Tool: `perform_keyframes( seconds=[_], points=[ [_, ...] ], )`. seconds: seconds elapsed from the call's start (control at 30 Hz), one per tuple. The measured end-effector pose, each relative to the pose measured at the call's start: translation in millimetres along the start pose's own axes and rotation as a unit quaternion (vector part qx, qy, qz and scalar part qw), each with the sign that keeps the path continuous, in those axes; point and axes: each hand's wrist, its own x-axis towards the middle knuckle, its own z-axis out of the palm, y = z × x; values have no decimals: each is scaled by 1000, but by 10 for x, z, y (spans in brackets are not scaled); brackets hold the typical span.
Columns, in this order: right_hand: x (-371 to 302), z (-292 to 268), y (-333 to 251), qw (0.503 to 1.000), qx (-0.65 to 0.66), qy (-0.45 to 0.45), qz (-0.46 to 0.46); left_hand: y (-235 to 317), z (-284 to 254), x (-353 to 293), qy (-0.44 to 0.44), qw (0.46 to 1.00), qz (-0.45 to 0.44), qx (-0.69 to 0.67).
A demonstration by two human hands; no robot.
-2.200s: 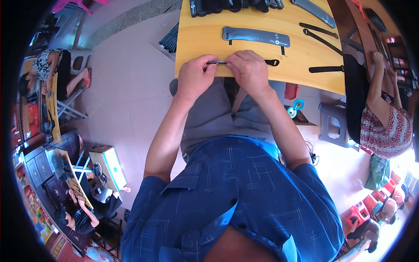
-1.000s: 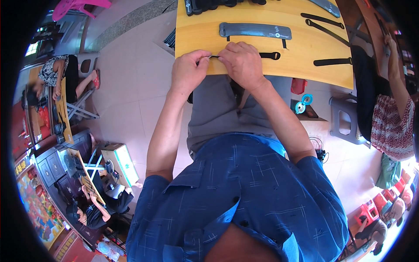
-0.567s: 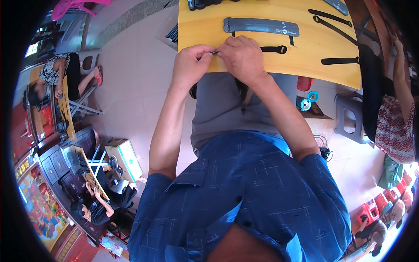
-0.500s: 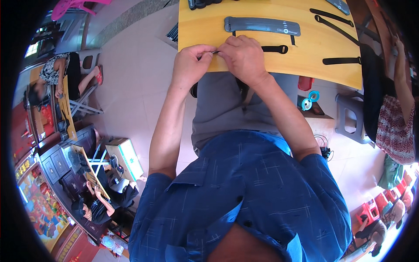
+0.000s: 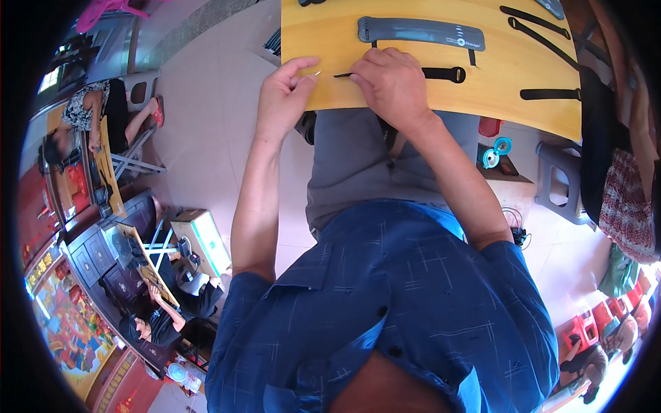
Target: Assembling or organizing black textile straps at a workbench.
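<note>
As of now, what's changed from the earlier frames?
The left hand has moved left, away from the right hand, and let go of the black strap; a small white sliver, too small to identify, shows by its fingers. Unchanged: the right hand still holds the strap, and the gray pouch lies beyond it on the table.

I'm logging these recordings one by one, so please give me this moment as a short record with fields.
Left hand: apart from the strap; pale bit near its thumb, too small to identify
Right hand: holding a black strap, looped end showing to its right
Beyond hands: flat grey sleeve, two dark tabs
Table's right side: three more black straps
Surface: yellow wooden table
</note>
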Motion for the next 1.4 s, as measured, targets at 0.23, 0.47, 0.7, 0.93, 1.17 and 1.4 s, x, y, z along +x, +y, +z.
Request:
perform_keyframes(
  seconds=[0.23, 0.47, 0.7, 0.93, 1.17, 1.4],
  points=[
    [6, -18, -27, 1000, 12, -18, 10, -130, 116, -90, -12, 995, 88, 35],
    [18, 3, -41, 1000, 3, -11, 6, -157, 128, -44, -24, 991, 122, 49],
    [27, -31, -50, 1000, 17, -16, 1, -159, 139, -31, -23, 985, 145, 85],
    [40, -8, -48, 1000, 14, -14, -14, -219, 164, -9, 21, 978, 194, 78],
    [53, -27, -63, 1000, 7, -28, -6, -83, 117, 3, -21, 979, 147, 142],
    [58, -35, -58, 999, 12, -38, -14, -56, 64, 53, -6, 966, 196, 168]
  ],
)
